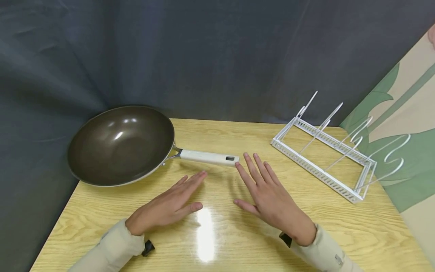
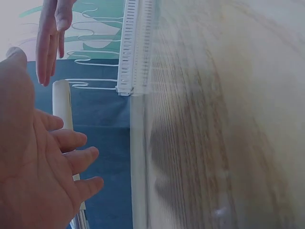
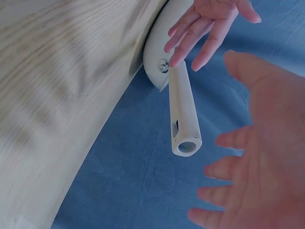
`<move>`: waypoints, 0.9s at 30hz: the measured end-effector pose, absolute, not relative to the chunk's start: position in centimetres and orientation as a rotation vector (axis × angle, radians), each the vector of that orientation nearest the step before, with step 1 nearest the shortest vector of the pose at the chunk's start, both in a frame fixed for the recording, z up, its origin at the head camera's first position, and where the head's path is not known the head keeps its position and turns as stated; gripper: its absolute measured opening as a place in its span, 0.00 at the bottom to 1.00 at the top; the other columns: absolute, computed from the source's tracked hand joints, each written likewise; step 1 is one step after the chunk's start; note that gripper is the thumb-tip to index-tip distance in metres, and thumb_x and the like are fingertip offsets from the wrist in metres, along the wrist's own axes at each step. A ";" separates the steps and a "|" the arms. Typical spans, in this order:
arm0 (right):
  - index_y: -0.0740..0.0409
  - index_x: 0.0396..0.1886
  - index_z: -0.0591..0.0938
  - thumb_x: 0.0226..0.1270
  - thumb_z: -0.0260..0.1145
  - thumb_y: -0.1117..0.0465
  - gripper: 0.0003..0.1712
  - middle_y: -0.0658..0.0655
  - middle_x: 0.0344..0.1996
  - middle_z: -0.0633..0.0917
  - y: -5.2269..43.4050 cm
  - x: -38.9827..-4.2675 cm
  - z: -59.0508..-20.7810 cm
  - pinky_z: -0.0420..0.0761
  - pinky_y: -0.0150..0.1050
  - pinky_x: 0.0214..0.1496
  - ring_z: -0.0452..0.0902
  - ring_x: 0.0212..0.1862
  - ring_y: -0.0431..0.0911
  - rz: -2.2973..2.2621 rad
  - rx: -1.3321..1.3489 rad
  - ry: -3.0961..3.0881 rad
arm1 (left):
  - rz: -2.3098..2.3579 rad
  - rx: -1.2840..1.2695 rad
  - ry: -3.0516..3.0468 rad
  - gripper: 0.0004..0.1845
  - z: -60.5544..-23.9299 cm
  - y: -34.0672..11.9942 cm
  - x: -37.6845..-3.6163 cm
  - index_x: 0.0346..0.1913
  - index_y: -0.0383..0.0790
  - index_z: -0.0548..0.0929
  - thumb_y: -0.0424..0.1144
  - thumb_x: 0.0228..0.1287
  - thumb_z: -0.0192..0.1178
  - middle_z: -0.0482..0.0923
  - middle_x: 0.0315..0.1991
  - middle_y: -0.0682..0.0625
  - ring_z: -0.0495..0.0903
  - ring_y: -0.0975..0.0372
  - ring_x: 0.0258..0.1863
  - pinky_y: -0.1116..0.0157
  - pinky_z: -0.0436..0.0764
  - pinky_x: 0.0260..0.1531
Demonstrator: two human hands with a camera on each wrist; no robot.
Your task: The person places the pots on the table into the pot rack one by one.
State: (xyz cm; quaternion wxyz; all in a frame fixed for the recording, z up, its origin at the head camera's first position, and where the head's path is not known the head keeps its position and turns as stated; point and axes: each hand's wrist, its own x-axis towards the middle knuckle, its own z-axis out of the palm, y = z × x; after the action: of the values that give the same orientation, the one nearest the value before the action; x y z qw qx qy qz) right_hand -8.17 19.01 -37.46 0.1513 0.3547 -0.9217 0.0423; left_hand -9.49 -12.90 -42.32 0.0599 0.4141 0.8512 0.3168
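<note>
A wok-shaped frying pan (image 1: 119,151) with a dark brown inside stands at the left of the table, its white handle (image 1: 204,156) pointing right. My left hand (image 1: 166,204) hovers just below the handle in the head view, fingers extended and holding nothing. To the right, my right hand (image 1: 268,192) is spread with straight fingers, fingertips close to the handle's end. In the right wrist view a gap shows between the right hand (image 3: 257,157) and the handle (image 3: 183,109). The left wrist view shows the left palm (image 2: 38,167) beside the handle.
A white wire rack (image 1: 316,170) with upright loops stands at the right on the wooden table (image 1: 234,249). Behind the table hangs a dark cloth (image 1: 217,60). A wall with painted green leaves (image 1: 414,166) borders the right side.
</note>
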 end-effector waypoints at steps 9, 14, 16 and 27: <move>0.63 0.81 0.58 0.78 0.34 0.27 0.51 0.70 0.80 0.49 18.8 -9.3 -37.2 0.54 0.65 0.75 0.41 0.80 0.66 0.104 1.005 -2.616 | 1.070 1.177 2.497 0.38 -42.6 -12.3 -9.9 0.84 0.48 0.38 0.49 0.84 0.46 0.38 0.83 0.48 0.46 0.52 0.80 0.49 0.50 0.76; 0.63 0.80 0.59 0.78 0.34 0.27 0.51 0.70 0.81 0.46 18.5 -9.9 -36.8 0.52 0.64 0.76 0.36 0.81 0.63 0.108 0.986 -2.607 | 1.161 1.084 2.415 0.37 -42.8 -11.9 -10.3 0.84 0.50 0.39 0.49 0.85 0.44 0.37 0.83 0.52 0.44 0.55 0.80 0.50 0.51 0.76; 0.63 0.80 0.59 0.78 0.34 0.27 0.51 0.70 0.81 0.46 18.4 -10.1 -36.7 0.52 0.64 0.76 0.35 0.81 0.62 0.107 0.984 -2.604 | 1.203 1.054 2.383 0.36 -42.8 -11.8 -10.5 0.84 0.49 0.39 0.48 0.85 0.43 0.37 0.83 0.52 0.43 0.56 0.80 0.51 0.50 0.76; 0.61 0.82 0.54 0.74 0.59 0.34 0.52 0.70 0.81 0.45 17.3 -11.5 -36.3 0.49 0.64 0.77 0.33 0.81 0.61 0.092 1.011 -2.638 | 1.581 0.920 2.019 0.32 -43.2 -11.4 -11.5 0.83 0.44 0.36 0.50 0.87 0.27 0.41 0.83 0.44 0.50 0.47 0.79 0.46 0.62 0.71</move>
State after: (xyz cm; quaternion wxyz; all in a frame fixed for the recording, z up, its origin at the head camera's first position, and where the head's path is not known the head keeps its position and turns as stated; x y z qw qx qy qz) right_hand -11.50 17.25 -36.27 0.1568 0.3531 -0.9218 0.0321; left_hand -11.55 -11.44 -43.16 0.2070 0.3304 0.7250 0.5677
